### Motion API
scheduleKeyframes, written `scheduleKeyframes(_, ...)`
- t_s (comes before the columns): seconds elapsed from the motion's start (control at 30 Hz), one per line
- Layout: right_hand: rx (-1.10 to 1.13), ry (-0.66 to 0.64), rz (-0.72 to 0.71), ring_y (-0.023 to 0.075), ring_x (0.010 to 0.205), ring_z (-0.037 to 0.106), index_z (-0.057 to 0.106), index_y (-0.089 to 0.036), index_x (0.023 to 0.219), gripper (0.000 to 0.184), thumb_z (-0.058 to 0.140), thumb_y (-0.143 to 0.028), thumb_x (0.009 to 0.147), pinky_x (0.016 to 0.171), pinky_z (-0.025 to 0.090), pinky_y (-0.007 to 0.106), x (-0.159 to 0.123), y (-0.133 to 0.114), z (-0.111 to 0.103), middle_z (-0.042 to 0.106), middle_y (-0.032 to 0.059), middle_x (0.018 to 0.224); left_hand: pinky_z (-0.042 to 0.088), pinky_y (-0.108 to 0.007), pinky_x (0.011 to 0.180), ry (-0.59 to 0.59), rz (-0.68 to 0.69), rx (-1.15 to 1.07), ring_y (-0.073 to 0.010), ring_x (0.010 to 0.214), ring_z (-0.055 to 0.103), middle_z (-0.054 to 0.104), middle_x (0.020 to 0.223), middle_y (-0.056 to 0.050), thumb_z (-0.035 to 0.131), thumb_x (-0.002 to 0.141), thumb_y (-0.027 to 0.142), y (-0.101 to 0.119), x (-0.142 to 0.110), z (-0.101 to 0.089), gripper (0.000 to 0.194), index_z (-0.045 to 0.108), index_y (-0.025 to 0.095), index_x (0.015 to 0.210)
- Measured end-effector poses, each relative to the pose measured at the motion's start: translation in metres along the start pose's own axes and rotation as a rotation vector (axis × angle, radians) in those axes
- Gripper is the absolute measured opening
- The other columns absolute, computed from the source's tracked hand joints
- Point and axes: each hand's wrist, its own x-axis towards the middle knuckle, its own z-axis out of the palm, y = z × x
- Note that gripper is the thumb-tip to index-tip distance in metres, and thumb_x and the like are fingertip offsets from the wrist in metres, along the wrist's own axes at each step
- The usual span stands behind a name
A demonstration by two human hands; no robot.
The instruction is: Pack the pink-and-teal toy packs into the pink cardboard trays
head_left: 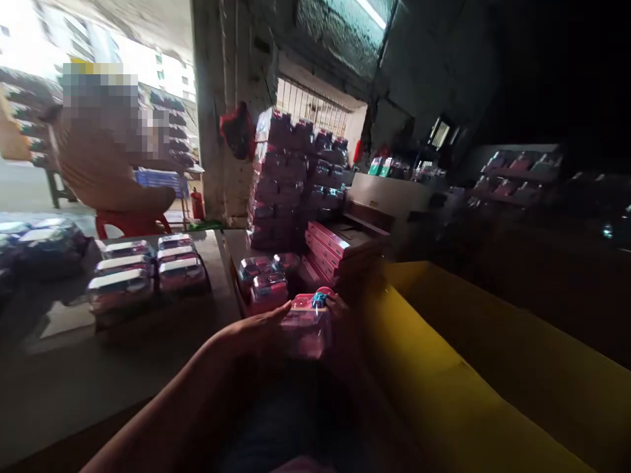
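We have a clear pack (305, 332) held out in front of the body, off the bench (54, 387), beyond its right edge. Pink shows inside; a pink piece with a blue part (319, 300) is at its top. Left hand (261, 322): fingers closed on the left side near the top. Right hand (340, 310): dim and blurred, fingers seem closed on the top right, by the blue part; exact grip we cannot tell. Two-sided hold, probably to keep the pack level and its top facing us.

On the bench, we see six similar packs (121, 289) in two short columns near the far right corner, likely lined up to save room and stay easy to count. More packs (46, 243) sit farther left, blurred. Just beyond the held pack, a small cluster of packs (269, 289) stands past the bench's right edge, within easy reach. Behind it, a tall stack of packs (279, 187), tiered probably to save floor space. Pink flat boxes (325, 246) are piled right of the cluster, flat side down, which should keep the pile steady.

Right of the hands, a large yellow container (444, 348) gapes open, near enough for a short reach. Its contents we can't make out. Back left, a person (106, 157) is on a red chair (131, 223), well apart from our hands.
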Motion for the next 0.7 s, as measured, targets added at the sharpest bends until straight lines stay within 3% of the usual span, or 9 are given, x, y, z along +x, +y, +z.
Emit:
scheduleKeyframes(0.07, 0.098, 0.019, 0.100, 0.0354, 0.134, 0.046, 0.034, -0.020, 0.147, 0.093, 0.079, -0.059, 0.075, 0.110, 0.044, 0.058, -0.009, 0.008, -0.008, 0.047, 0.0187, 0.140, 0.051, -0.033, 0.060, -0.105, -0.075, -0.048, -0.0261, 0.071, 0.067, 0.069, 0.075, -0.015, 0.025, 0.073, 0.097, -0.002, 0.015, 0.007, 0.101, 0.069, 0.011, 0.102)
scheduleKeyframes(0.13, 0.219, 0.020, 0.244, 0.0341, 0.130, 0.049, 0.038, -0.021, 0.144, 0.101, 0.083, -0.066, 0.065, 0.108, 0.046, 0.054, -0.022, 0.016, -0.006, 0.048, 0.0172, 0.139, 0.048, -0.027, 0.053, -0.116, -0.067, -0.066, -0.0234, 0.064, 0.066, 0.069, 0.075, -0.015, 0.032, 0.068, 0.100, -0.006, 0.026, 0.013, 0.101, 0.069, 0.009, 0.094)
scheduleKeyframes(0.3, 0.449, 0.078, 0.565, 0.0280, 0.113, 0.060, 0.045, -0.019, 0.136, 0.083, 0.082, -0.057, 0.073, 0.097, 0.054, 0.047, -0.038, 0.032, 0.015, 0.055, 0.0135, 0.127, 0.049, -0.023, 0.054, -0.088, 0.019, -0.182, -0.0187, 0.067, 0.068, 0.071, 0.103, -0.015, 0.048, 0.069, 0.094, -0.007, 0.049, 0.016, 0.093, 0.067, 0.011, 0.106)
scheduleKeyframes(0.37, 0.437, 0.109, 0.556, 0.0282, 0.117, 0.058, 0.043, -0.019, 0.138, 0.085, 0.083, -0.055, 0.072, 0.099, 0.053, 0.047, -0.031, 0.034, 0.015, 0.054, 0.0144, 0.129, 0.052, -0.024, 0.055, -0.108, 0.001, -0.277, -0.0199, 0.069, 0.069, 0.071, 0.102, -0.016, 0.046, 0.072, 0.092, -0.002, 0.057, 0.012, 0.094, 0.066, 0.010, 0.113)
scheduleKeyframes(0.43, 0.339, 0.120, 0.448, 0.0297, 0.128, 0.051, 0.039, -0.020, 0.143, 0.092, 0.086, -0.052, 0.070, 0.109, 0.046, 0.049, -0.020, 0.032, 0.006, 0.049, 0.0159, 0.137, 0.053, -0.026, 0.054, -0.140, -0.048, -0.376, -0.0231, 0.072, 0.071, 0.072, 0.098, -0.017, 0.042, 0.076, 0.091, 0.004, 0.062, 0.006, 0.093, 0.064, 0.010, 0.117)
scheduleKeyframes(0.53, 0.210, 0.027, 0.276, 0.0316, 0.140, 0.038, 0.038, -0.024, 0.146, 0.096, 0.089, -0.047, 0.069, 0.119, 0.035, 0.052, -0.002, 0.028, -0.017, 0.040, 0.0150, 0.146, 0.057, -0.028, 0.058, -0.130, -0.066, -0.589, -0.0223, 0.072, 0.071, 0.073, 0.092, -0.014, 0.042, 0.090, 0.076, 0.006, 0.063, 0.002, 0.074, 0.062, 0.011, 0.120)
scheduleKeyframes(0.63, 0.318, -0.025, 0.295, 0.0324, 0.143, 0.036, 0.025, -0.030, 0.153, 0.107, 0.085, -0.060, 0.069, 0.117, 0.039, 0.051, 0.008, 0.027, -0.039, 0.028, 0.0145, 0.155, 0.060, -0.029, 0.061, -0.038, 0.056, -0.864, -0.0191, 0.068, 0.070, 0.072, 0.084, -0.008, 0.047, 0.098, 0.051, -0.007, 0.061, 0.011, 0.044, 0.061, 0.014, 0.118)
scheduleKeyframes(0.7, 0.488, -0.026, 0.342, 0.0326, 0.143, 0.038, 0.012, -0.032, 0.156, 0.119, 0.077, -0.074, 0.066, 0.113, 0.044, 0.050, 0.008, 0.030, -0.048, 0.019, 0.0151, 0.160, 0.058, -0.029, 0.052, -0.087, 0.107, -0.988, -0.0217, 0.065, 0.070, 0.071, 0.080, -0.008, 0.047, 0.096, 0.050, -0.019, 0.060, 0.026, 0.041, 0.062, 0.015, 0.113)
